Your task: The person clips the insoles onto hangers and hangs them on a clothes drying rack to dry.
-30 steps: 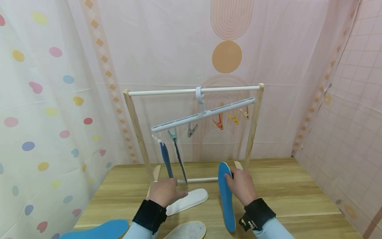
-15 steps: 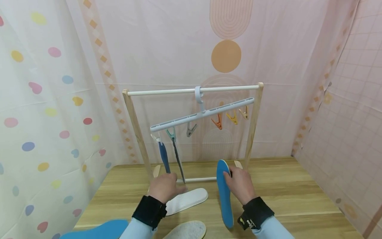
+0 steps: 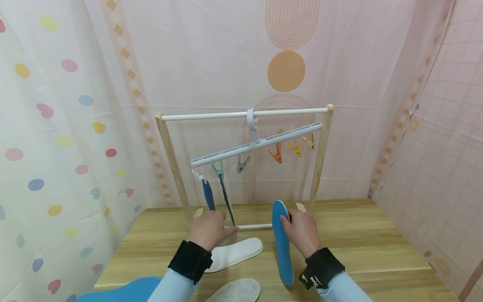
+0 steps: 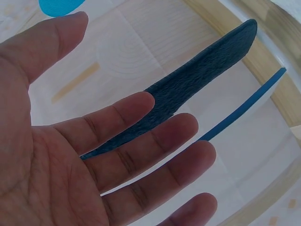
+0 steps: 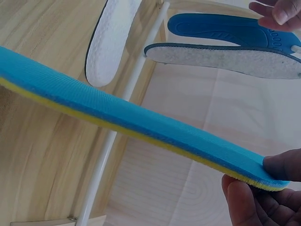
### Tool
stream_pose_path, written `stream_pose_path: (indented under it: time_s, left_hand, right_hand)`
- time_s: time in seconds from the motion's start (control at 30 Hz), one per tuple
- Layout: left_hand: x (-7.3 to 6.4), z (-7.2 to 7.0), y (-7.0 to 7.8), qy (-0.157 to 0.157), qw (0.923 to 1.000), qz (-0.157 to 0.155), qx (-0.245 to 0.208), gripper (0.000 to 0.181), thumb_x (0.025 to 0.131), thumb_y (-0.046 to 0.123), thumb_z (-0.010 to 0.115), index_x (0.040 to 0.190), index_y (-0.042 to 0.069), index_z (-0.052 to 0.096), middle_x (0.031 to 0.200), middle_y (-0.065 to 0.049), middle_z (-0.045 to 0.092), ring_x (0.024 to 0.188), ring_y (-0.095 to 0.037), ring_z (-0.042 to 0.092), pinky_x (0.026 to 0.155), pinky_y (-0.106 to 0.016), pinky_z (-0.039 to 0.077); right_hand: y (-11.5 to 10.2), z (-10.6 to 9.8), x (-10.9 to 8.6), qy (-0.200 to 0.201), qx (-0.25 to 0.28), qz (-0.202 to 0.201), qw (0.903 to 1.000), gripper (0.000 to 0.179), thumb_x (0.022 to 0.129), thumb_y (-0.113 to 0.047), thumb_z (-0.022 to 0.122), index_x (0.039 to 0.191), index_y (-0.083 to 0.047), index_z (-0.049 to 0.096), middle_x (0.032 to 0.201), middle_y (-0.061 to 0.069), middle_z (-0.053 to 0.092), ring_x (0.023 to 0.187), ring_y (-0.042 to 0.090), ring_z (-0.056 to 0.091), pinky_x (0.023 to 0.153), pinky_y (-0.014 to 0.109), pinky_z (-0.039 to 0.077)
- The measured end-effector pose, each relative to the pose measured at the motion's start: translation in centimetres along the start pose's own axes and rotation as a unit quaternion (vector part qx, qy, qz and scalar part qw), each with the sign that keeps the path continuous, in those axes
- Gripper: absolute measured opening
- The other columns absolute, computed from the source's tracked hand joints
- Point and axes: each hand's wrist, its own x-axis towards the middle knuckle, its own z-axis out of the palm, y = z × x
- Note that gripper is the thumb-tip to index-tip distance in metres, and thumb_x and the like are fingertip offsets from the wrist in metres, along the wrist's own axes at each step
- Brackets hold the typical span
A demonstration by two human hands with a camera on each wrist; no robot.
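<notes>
My right hand [image 3: 302,233] pinches one end of a blue insole [image 3: 281,245], thumb on its blue face and fingers on its yellow underside, as the right wrist view shows. The insole stands nearly upright above the table. My left hand [image 3: 209,230] is by the lower ends of two hanging insoles, a blue insole [image 3: 208,195] and a thin dark-backed insole [image 3: 227,200]. In the left wrist view its fingers [image 4: 174,134] are extended and spread, gripping nothing; contact with the insoles cannot be told. The hanging insoles are under the low left end of a tilted hanger [image 3: 256,144].
A wooden rack [image 3: 322,159] with a white top rod [image 3: 211,116] bears the hanger. Several unused clips, one orange [image 3: 277,154], dangle along it. On the table lie a white insole [image 3: 237,253], a grey insole [image 3: 237,291] and another blue insole [image 3: 120,290].
My left hand has risen a little along the hanging insoles. My right hand has lifted its blue insole slightly and shifted it a bit to the left.
</notes>
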Motion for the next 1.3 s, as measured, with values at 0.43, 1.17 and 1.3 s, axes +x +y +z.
stream_pose_path:
  time_s: [0.43, 1.17, 1.3]
  left_hand:
    - [0.6, -0.9, 0.5, 0.023, 0.9997, 0.004, 0.012, 0.043, 0.083, 0.048, 0.077, 0.077, 0.006, 0.066, 0.061, -0.001, 0.052, 0.052, -0.015, 0.049, 0.046, -0.029, 0.039]
    - [2.4, -2.8, 1.7, 0.051, 0.9987, -0.002, 0.002, 0.043, 0.085, 0.045, 0.076, 0.091, 0.003, 0.068, 0.070, -0.005, 0.059, 0.056, -0.017, 0.052, 0.049, -0.029, 0.045]
    - [2.9, -3.1, 1.9, 0.056, 0.9984, -0.005, 0.007, 0.046, 0.086, 0.045, 0.076, 0.097, 0.001, 0.069, 0.077, -0.010, 0.065, 0.060, -0.019, 0.056, 0.053, -0.032, 0.049]
  right_hand:
    - [-0.6, 0.0, 0.3, -0.019, 0.006, 0.005, 0.9998, 0.025, 0.092, -0.009, 0.068, 0.069, -0.009, 0.059, 0.056, -0.004, 0.045, 0.048, 0.010, 0.043, 0.045, 0.026, 0.034]
    - [-1.4, 0.1, 0.9, -0.015, -0.001, 0.002, 0.9999, 0.028, 0.093, -0.011, 0.067, 0.068, -0.009, 0.056, 0.056, -0.004, 0.044, 0.048, 0.010, 0.043, 0.045, 0.025, 0.035]
    - [-1.6, 0.1, 1.1, -0.015, -0.001, 0.000, 0.9999, 0.029, 0.093, -0.011, 0.067, 0.067, -0.009, 0.055, 0.055, -0.004, 0.044, 0.048, 0.010, 0.043, 0.045, 0.026, 0.035]
